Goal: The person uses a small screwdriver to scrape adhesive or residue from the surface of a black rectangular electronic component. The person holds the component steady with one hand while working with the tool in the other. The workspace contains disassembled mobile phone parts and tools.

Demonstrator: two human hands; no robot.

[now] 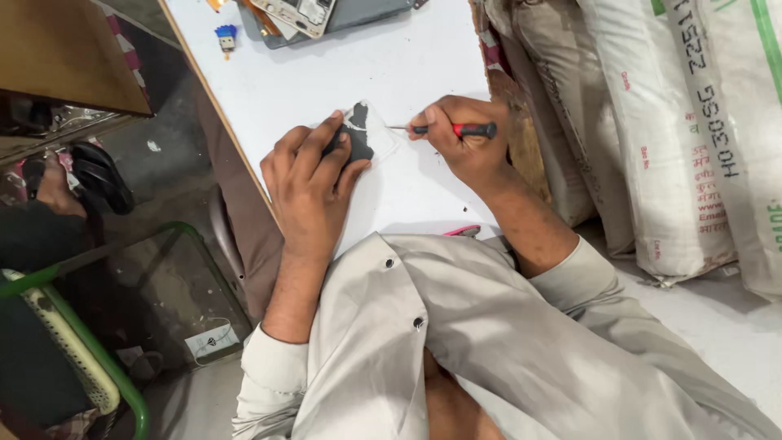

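Note:
My left hand (314, 167) presses a small dark flat part (358, 140) down on the white table (407, 65), fingers spread over it. The part lies on or inside a clear plastic cover; I cannot tell which. My right hand (466, 143) grips a small screwdriver with a red and black handle (460, 129). Its thin metal tip touches the right edge of the dark part. Both forearms reach out of light grey sleeves.
A dismantled phone and its grey tray (326, 16) lie at the table's far edge, a small blue piece (226, 35) to their left. White woven sacks (692, 122) stand at the right. A green-framed stool (122, 326) and dark floor lie at the left.

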